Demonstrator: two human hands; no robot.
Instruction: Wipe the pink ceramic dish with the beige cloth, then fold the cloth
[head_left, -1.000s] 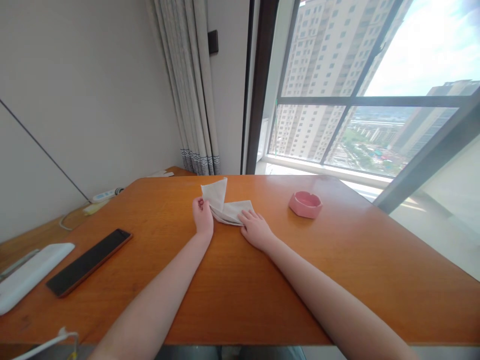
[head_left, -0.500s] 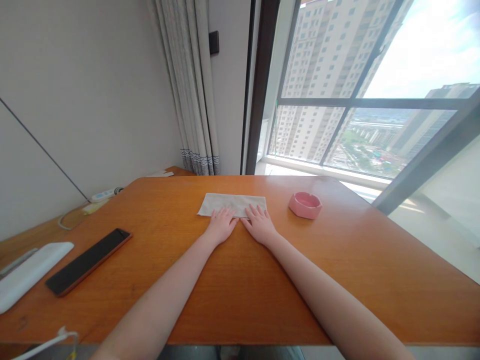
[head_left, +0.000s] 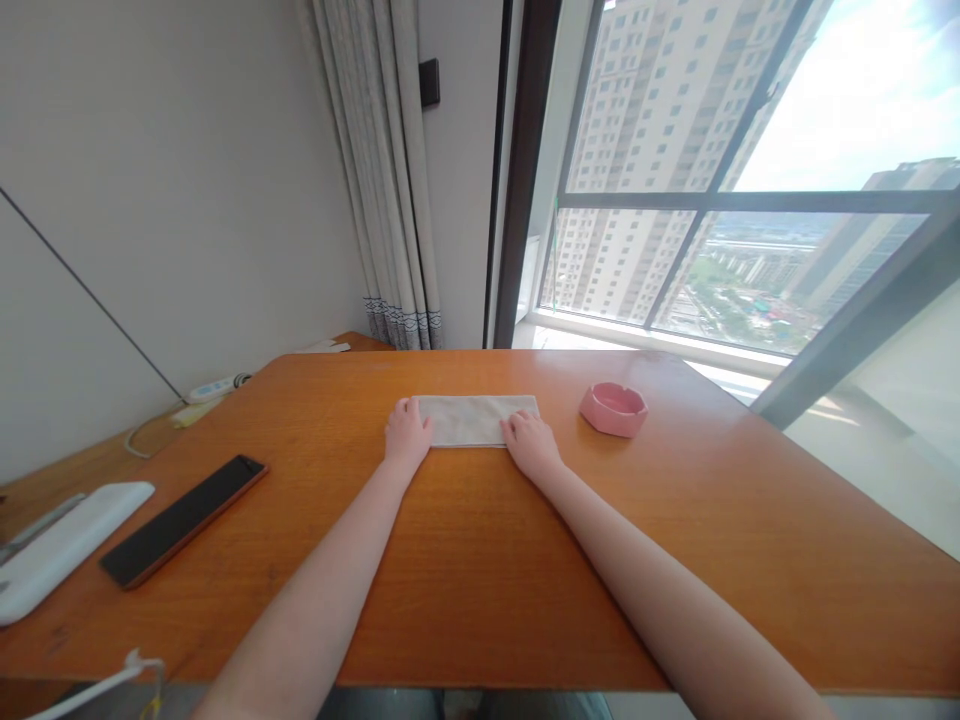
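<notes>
A folded light-grey cloth [head_left: 466, 420] lies flat on the wooden table, a long strip running left to right. My left hand [head_left: 407, 437] is at its left end, fingers curled over that edge and the thumb against the cloth. At the right end, my right hand [head_left: 531, 445] has its fingers bent and closed on the near right part of the strip. The undersides of both hands are hidden, and the cloth's middle shows between them.
A pink ashtray [head_left: 613, 410] stands right of the cloth. On the left lie a black phone [head_left: 184, 520] and a white flat object [head_left: 71, 550]. A power strip [head_left: 214, 388] is by the wall, and a white cable [head_left: 97, 688] hangs at the near left edge.
My hands, which lay flat with fingers spread on the cloth's near edge, have moved apart to its two ends and curled. The cloth now sits slightly nearer and to the right.
</notes>
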